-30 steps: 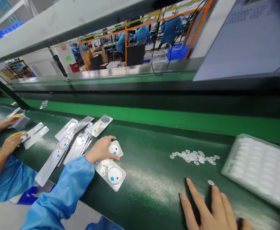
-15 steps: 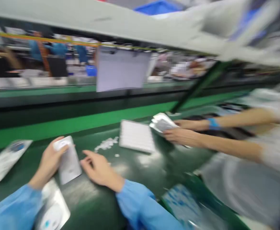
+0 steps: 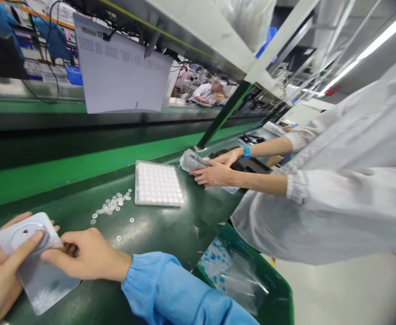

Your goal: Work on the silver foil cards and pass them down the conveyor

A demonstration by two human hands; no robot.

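Note:
At the lower left, my left hand (image 3: 6, 275) grips a flat grey panel (image 3: 50, 277) with rounded corners, its thumb lying across a round raised ring with a small dark hole. My right hand (image 3: 89, 255) is at the panel's right edge, fingers curled and thumb over the surface; whatever is between the fingertips is hidden. Beyond my right hand, several small white rings (image 3: 111, 205) lie in a loose heap on the dark green bench (image 3: 157, 230), with a couple apart. A flat case (image 3: 159, 183) showing a white grid sits to their right.
A co-worker's hands (image 3: 218, 174), with a blue wristband, touch similar grey panels (image 3: 191, 161) to the right. A green bin (image 3: 279, 289) holding blue-spotted plastic film stands at the bench's near edge. A green post (image 3: 225, 115) rises behind; a printed sheet (image 3: 123, 67) hangs from above.
The view has swung right and sharpened, so my hands appear further left. My right hand has come up to the panel's edge. The co-worker's hands have lowered their panels to the bench.

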